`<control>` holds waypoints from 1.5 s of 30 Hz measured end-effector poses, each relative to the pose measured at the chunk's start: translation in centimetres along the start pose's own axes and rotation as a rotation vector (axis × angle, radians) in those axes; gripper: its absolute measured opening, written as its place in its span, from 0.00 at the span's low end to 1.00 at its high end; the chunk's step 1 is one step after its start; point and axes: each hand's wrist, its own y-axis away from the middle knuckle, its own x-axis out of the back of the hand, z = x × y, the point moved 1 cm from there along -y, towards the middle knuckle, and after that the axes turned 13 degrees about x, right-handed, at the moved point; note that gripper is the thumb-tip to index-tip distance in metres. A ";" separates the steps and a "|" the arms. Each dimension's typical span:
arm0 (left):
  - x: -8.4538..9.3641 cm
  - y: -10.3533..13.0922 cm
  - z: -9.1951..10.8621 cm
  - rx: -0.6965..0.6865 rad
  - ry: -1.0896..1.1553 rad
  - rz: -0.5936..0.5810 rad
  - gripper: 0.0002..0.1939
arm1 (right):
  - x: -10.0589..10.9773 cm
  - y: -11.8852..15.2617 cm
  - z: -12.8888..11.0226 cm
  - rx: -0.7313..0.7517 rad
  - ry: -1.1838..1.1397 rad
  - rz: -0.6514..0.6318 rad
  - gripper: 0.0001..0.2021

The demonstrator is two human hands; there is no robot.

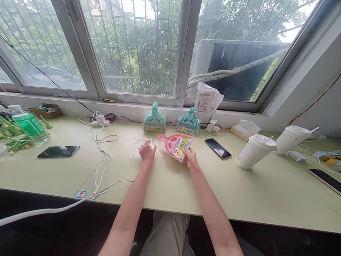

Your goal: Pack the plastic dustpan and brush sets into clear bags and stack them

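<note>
Right fingers (187, 154) closed (arm (211, 200) outstretched)

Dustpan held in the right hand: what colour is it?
The dustpan is pink, seen best in the head view.

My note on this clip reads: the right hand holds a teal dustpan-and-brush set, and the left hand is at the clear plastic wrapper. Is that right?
Not quite. The dustpan-and-brush set in the right hand is pink, not teal, as the head view shows. The left hand is indeed at the clear plastic wrapper.
</note>
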 end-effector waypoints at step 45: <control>-3.2 4.2 2.7 0.177 0.722 -1.065 0.26 | -2.3 1.7 0.7 0.123 -0.239 0.076 0.13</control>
